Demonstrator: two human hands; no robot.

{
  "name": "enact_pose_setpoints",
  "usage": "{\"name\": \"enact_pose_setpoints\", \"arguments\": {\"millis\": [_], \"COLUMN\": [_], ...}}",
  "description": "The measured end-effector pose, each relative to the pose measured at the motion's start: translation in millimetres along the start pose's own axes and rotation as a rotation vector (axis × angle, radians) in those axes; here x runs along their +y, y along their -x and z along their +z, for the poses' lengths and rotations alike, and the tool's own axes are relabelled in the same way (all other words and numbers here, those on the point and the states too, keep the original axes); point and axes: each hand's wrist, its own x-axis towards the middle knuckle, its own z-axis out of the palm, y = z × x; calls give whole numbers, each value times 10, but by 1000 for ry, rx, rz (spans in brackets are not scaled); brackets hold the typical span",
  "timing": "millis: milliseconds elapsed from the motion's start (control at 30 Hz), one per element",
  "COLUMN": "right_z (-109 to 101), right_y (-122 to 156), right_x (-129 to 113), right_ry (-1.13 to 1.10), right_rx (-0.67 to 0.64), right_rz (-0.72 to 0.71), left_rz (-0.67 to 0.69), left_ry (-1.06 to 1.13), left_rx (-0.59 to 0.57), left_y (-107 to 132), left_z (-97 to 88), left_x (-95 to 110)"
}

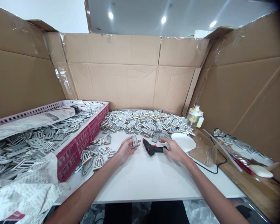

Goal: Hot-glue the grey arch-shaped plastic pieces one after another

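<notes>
Between the fingers of my left hand [128, 149] is a small grey arched window-shaped piece [134, 140], held upright over the white table [149, 183]. My right hand [174, 149] is closed around the handle of a black glue gun [151, 147] with red-orange parts. The gun lies on its side, its nozzle pointing left toward the piece, with a gap between them. Loose arched pieces [98, 161] lie left of my left hand. Behind both hands spreads a large heap of similar grey and white pieces [142, 121].
A pink plastic crate [71, 155] full of pieces and newspaper [35, 174] stands at left. To the right are a white plate [184, 142], a clear bottle with a pale lid [195, 115] and a black cord [216, 172]. Cardboard walls [116, 81] enclose three sides.
</notes>
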Motion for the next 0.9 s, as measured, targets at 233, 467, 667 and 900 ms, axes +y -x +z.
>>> {"name": "enact_pose_setpoints", "arguments": {"millis": [233,467,667,900], "right_z": [154,263,256,276], "right_y": [96,124,109,61], "right_x": [-41,-195,-225,-59], "right_ry": [145,359,339,28], "right_rx": [-153,-26,33,-6], "right_rz": [-45,97,153,129], "left_rz": [59,56,86,111], "left_ry": [-120,-173,-221,-217], "left_rx": [24,23,-28,7], "left_y": [-33,-1,19,-23], "left_z": [-17,30,44,8], "left_x": [-89,-102,-116,-120]}}
